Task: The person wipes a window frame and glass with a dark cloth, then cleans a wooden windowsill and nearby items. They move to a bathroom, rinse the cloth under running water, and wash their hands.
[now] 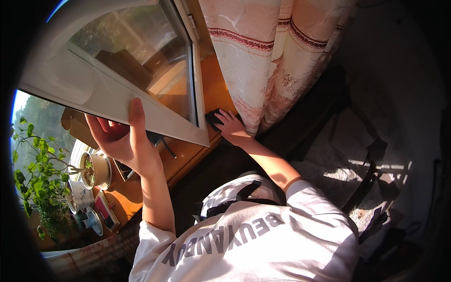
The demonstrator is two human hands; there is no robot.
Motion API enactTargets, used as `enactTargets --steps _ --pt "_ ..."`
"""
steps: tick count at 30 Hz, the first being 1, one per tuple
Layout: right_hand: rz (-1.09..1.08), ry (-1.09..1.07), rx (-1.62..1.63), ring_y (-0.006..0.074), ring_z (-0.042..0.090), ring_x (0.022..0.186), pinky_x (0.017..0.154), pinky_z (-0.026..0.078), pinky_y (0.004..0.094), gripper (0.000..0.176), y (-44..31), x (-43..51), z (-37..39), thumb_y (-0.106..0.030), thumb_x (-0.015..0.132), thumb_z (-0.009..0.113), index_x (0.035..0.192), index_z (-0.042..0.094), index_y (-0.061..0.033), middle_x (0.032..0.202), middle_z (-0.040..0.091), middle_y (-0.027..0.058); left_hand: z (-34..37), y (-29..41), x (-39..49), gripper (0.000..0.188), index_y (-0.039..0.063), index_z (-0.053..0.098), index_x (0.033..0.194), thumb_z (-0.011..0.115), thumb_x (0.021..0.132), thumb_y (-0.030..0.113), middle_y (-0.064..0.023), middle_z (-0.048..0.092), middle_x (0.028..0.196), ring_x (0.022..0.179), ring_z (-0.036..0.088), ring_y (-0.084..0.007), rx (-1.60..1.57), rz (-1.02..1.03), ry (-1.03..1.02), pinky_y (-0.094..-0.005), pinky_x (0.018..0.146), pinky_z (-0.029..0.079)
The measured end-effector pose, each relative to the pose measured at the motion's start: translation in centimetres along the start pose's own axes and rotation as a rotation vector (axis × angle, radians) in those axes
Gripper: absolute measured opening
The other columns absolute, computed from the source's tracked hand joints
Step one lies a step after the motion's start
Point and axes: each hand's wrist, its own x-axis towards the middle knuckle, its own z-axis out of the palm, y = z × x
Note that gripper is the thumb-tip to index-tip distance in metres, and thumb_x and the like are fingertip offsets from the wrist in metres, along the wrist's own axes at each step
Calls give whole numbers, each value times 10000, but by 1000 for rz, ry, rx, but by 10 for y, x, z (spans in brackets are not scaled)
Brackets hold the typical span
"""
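Note:
My left hand [127,141] grips the lower rail of an open white window sash [155,116], the thumb on its near face and the fingers bent behind it. The glass pane [141,46] is above the rail, with blurred greenery and wood tones showing in it. To the right of the sash's lower corner, my right hand [230,128] lies with spread fingers on a small black object [213,120] on the wooden sill [218,88]. The palm side is hidden, and I cannot tell what the black object is.
A patterned curtain [253,70] hangs close beside my right hand. At the left are a leafy potted plant [38,176], a cream pot [97,171], a white pot [81,197], a blue-grey dish [93,222] and a red-and-white framed item [105,211]. A cardboard piece [79,128] stands behind my left hand.

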Motion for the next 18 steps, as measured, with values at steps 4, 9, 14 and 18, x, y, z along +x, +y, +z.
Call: enactTargets --steps 4,9,14,18 --pt "257 114 172 373 250 1457 1185 229 506 437 70 12 5 -37 805 567 1234 650 -56 1529 353 174 4 4 -1 694 10 459 1388 785 775 6 -48 609 1096 982 591 -136 5 -4 30 -266 891 459" --pt "678 185 181 401 227 1456 1159 289 480 474 203 13 -37 -20 848 523 1317 585 -58 1536 331 194 8 -6 -4 636 25 474 1353 772 791 30 -61 611 1112 963 591 -143 53 6 34 -283 842 484" --pt "475 217 -296 359 381 1381 1130 315 492 309 154 22 -28 -158 913 569 1195 667 -76 1456 471 156 15 -16 -10 557 52 504 1277 768 800 163 -87 587 1151 993 597 -198 111 -10 213 -343 806 548" --pt "56 144 25 347 427 1335 1095 367 469 254 31 10 1 -131 867 593 1080 719 -72 1363 552 152 18 -21 -15 551 54 486 1312 728 832 175 -132 574 1207 1083 584 -248 121 -82 326 -382 883 549"
